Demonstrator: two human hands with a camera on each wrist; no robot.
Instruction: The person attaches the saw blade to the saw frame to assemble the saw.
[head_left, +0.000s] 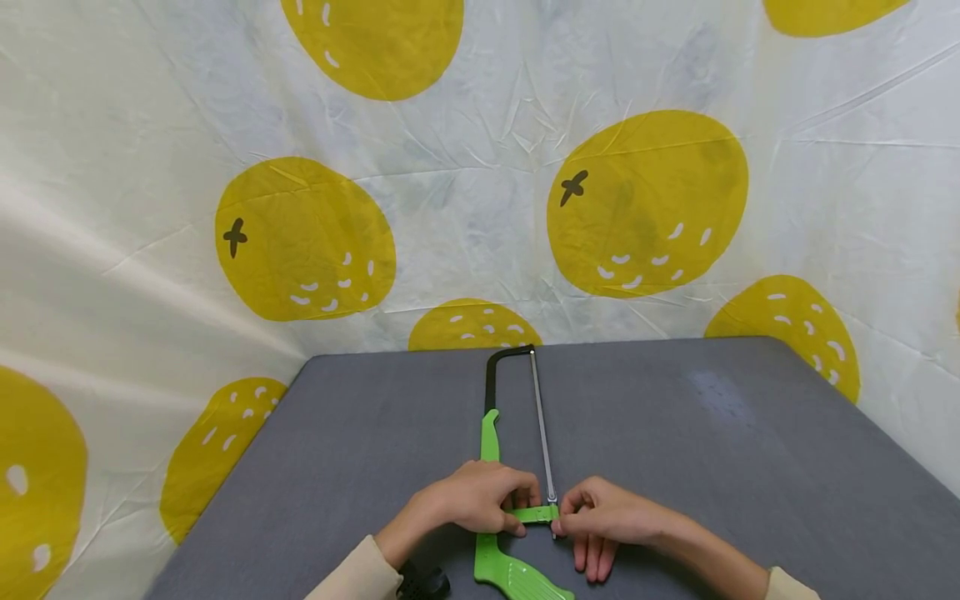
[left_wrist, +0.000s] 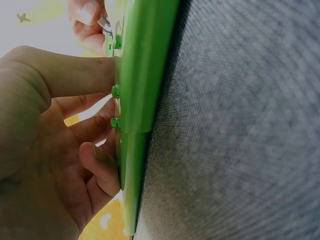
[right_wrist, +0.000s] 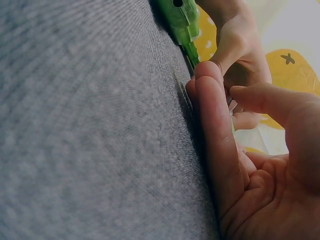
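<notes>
A hacksaw (head_left: 489,437) with a green handle and black front frame lies on the grey table, its handle toward me. Its blade (head_left: 542,425) runs along the right side. My left hand (head_left: 480,498) lies over the green frame and holds it at the short green crosspiece (head_left: 536,515), thumb and fingers bent. At the near end of the blade, my right hand (head_left: 611,515) pinches the small metal wing nut (left_wrist: 104,25) between thumb and index finger. Its other fingers stretch down close to the table. The fingertips mostly hide the nut.
Grey cloth covers the table (head_left: 375,433). Behind it and at the sides hangs a white sheet (head_left: 465,225) with large yellow fruit prints. A dark device (head_left: 423,582) sits by my left wrist.
</notes>
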